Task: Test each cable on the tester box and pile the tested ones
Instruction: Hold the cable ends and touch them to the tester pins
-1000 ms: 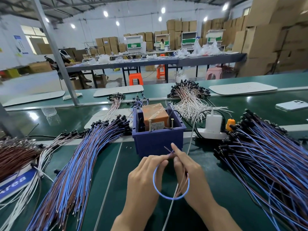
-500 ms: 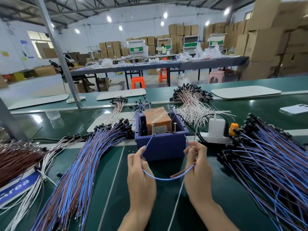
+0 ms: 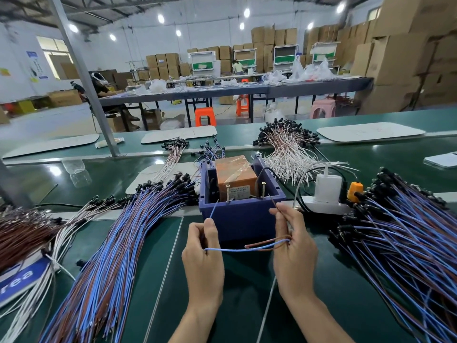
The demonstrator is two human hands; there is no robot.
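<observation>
1. Left pile (image 3: 111, 256): blue and brown cables with black end caps, fanned out on the table (image 3: 242, 300), well to the left of the left fingers.
2. Left hand (image 3: 205, 263): fingers (image 3: 210, 229) curled, pinching the blue lead of the cable (image 3: 235, 249). The free blue tip rises above the fingers and ends near the left screw post (image 3: 227, 193); contact cannot be confirmed.
3. Tester box (image 3: 242, 219): blue tub holding an orange unit, directly beyond both sets of fingers and between them.
4. Cable run: spans from the left fingers to the right fingers, blue and brown leads side by side, clear of the table.
5. Right hand (image 3: 294, 251): fingers (image 3: 282, 219) curled, with the cable looped around them. Thumb and forefinger pinch the brown lead, and its tip stands just beside the right screw post (image 3: 263, 189).
6. Power strip (image 3: 326, 206): beyond the right fingers, carrying a white adapter (image 3: 327, 185).
7. Right pile (image 3: 408, 243): further blue and brown cables, to the right of the right fingers.
</observation>
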